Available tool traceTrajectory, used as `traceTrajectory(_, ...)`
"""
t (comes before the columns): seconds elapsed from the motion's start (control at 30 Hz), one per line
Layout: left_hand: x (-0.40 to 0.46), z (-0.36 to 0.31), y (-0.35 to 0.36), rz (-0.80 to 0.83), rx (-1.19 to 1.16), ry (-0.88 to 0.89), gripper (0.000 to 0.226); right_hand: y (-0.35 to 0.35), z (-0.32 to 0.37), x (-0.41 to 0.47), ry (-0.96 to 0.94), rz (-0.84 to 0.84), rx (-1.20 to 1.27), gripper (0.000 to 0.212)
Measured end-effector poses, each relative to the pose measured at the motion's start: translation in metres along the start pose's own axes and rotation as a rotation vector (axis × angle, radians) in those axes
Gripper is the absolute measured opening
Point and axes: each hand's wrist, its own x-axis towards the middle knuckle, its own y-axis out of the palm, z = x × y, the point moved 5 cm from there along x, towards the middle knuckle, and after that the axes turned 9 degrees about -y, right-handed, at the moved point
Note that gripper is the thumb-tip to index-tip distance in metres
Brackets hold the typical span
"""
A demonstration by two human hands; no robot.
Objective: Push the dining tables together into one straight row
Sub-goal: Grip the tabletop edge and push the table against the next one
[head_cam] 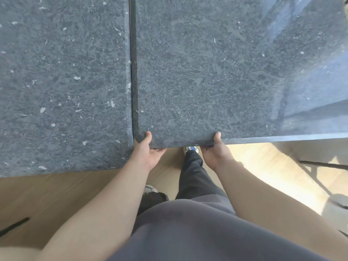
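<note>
Dark grey speckled stone-topped dining tables fill the upper part of the head view: the left-hand surface (62,81) and the right-hand surface (216,72) stand side by side, parted by a narrow dark seam that runs straight away from the person. The long sides appear all but closed together, though whether the two edges actually touch cannot be told.

The near edges are not in line. The left-hand surface reaches well closer to the person than the right-hand one, so a step is seen at the near corner of the seam.

The near edge of the right-hand surface is held by both hands. The left hand (148,153) is clamped at the corner beside the seam, thumb on top and fingers curled beneath. The right hand (216,153) is clamped further along the same edge in the same manner.

The step in hand is judged to be the squaring-up of the row, the closing of the gap being nearly done. An even pull toward the body seems called for, shared equally between both grips so that the top is not skewed, until the two near edges are flush. Care is needed at the seam, where the left thumb lies close to the neighbouring edge.

Pale wooden floor (56,194) is seen below.
</note>
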Motion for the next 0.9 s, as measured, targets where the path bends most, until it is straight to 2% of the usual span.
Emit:
traceTrajectory(0.27, -0.01, 0.004, 0.004, -0.057, 0.036, -0.036, 0.044, -0.015, 0.013, 0.005, 0.127, 0.069, -0.24, 0.067)
traceTrajectory(0.43, -0.016, 0.008, 0.01, -0.079, 0.055, -0.018, 0.036, -0.015, 0.015, 0.005, 0.17, 0.068, -0.271, 0.072)
traceTrajectory(0.7, -0.011, 0.006, 0.007, -0.067, 0.046, -0.044, 0.035, -0.015, 0.018, 0.006, 0.236, 0.066, -0.261, 0.065)
traceTrajectory(0.9, -0.007, 0.004, 0.005, -0.053, 0.04, -0.045, 0.044, -0.017, 0.018, 0.004, 0.27, 0.059, -0.303, 0.059)
